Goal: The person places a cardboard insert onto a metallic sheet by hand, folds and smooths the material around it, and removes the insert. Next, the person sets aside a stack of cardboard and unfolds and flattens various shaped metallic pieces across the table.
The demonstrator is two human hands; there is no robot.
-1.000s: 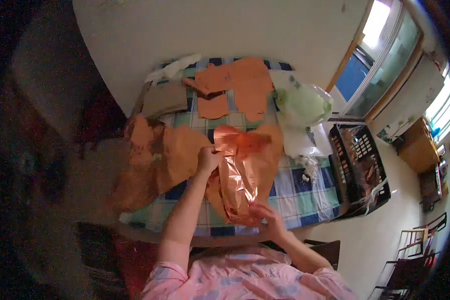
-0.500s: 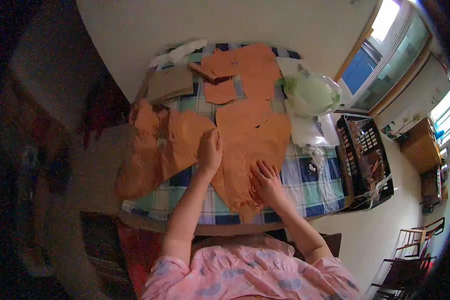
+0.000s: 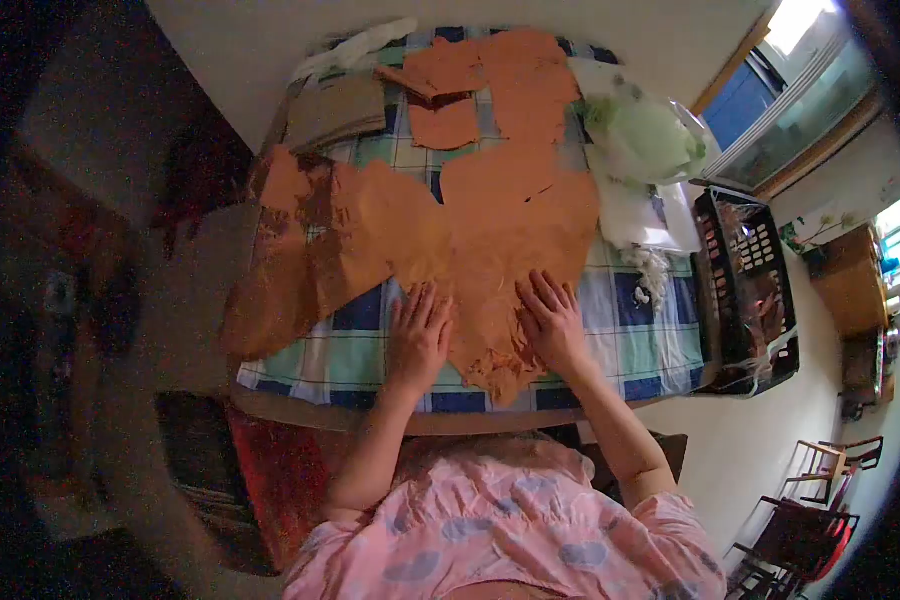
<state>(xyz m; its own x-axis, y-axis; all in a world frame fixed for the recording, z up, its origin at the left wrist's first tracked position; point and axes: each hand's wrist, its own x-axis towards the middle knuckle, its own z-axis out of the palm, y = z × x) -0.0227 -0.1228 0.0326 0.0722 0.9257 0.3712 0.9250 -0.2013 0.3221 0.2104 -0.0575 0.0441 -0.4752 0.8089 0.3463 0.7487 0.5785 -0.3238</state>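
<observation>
across the near middle of the checked cloth (image 3: 363, 318) lies a wide orange sheet (image 3: 515, 230), its near tip ragged and crumpled. the left hand (image 3: 422, 335) rests flat at its left edge, fingers out straight, gripping nothing; the right hand (image 3: 555, 325) lies at its right edge, fingers slightly spread, also gripping nothing. a second orange sheet (image 3: 370, 220) lies to the left, smaller orange pieces (image 3: 530, 90) lie farther back, and a black basket (image 3: 716, 290) stands to the right.
</observation>
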